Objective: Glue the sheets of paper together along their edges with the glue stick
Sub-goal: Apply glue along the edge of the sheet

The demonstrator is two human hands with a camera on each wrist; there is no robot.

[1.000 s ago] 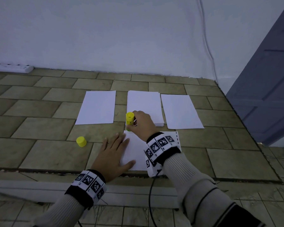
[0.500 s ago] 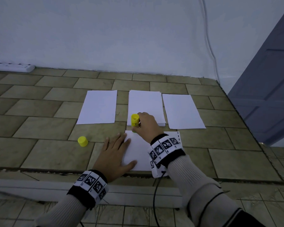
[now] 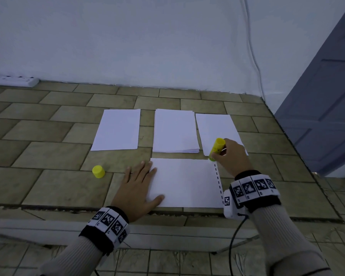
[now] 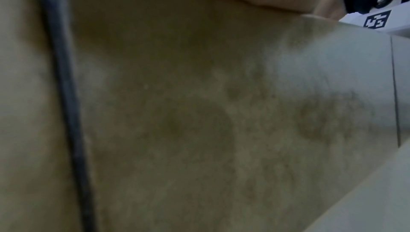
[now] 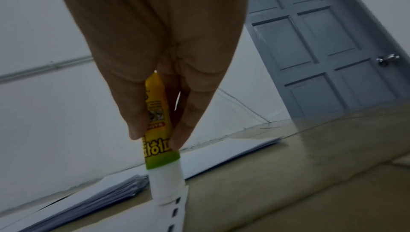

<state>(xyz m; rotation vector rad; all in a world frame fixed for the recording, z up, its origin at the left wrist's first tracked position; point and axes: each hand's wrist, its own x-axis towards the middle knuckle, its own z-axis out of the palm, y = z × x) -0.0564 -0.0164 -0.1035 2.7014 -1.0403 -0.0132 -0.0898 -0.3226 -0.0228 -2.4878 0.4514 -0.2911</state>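
Note:
A white sheet [image 3: 184, 182] with a dashed right margin lies crosswise on the tiled floor in front of me. My left hand [image 3: 138, 188] rests flat on its left edge, fingers straight. My right hand [image 3: 230, 156] grips the yellow glue stick [image 3: 216, 149] and holds its white tip on the sheet's far right corner. In the right wrist view the glue stick [image 5: 158, 130] is pinched between thumb and fingers, its tip touching the sheet [image 5: 137, 218] by the dashes. The yellow cap [image 3: 98, 171] stands on the floor to the left.
Beyond the sheet lie a single white sheet [image 3: 118, 129] at left, a paper stack [image 3: 175, 131] in the middle and another sheet [image 3: 217, 130] at right. A power strip [image 3: 12, 81] sits by the wall. A grey door [image 3: 325, 96] stands at right.
My right hand has slid the glue stick rightward along the sheet's far edge, from its left corner to its right corner. The left hand has stayed flat on the sheet.

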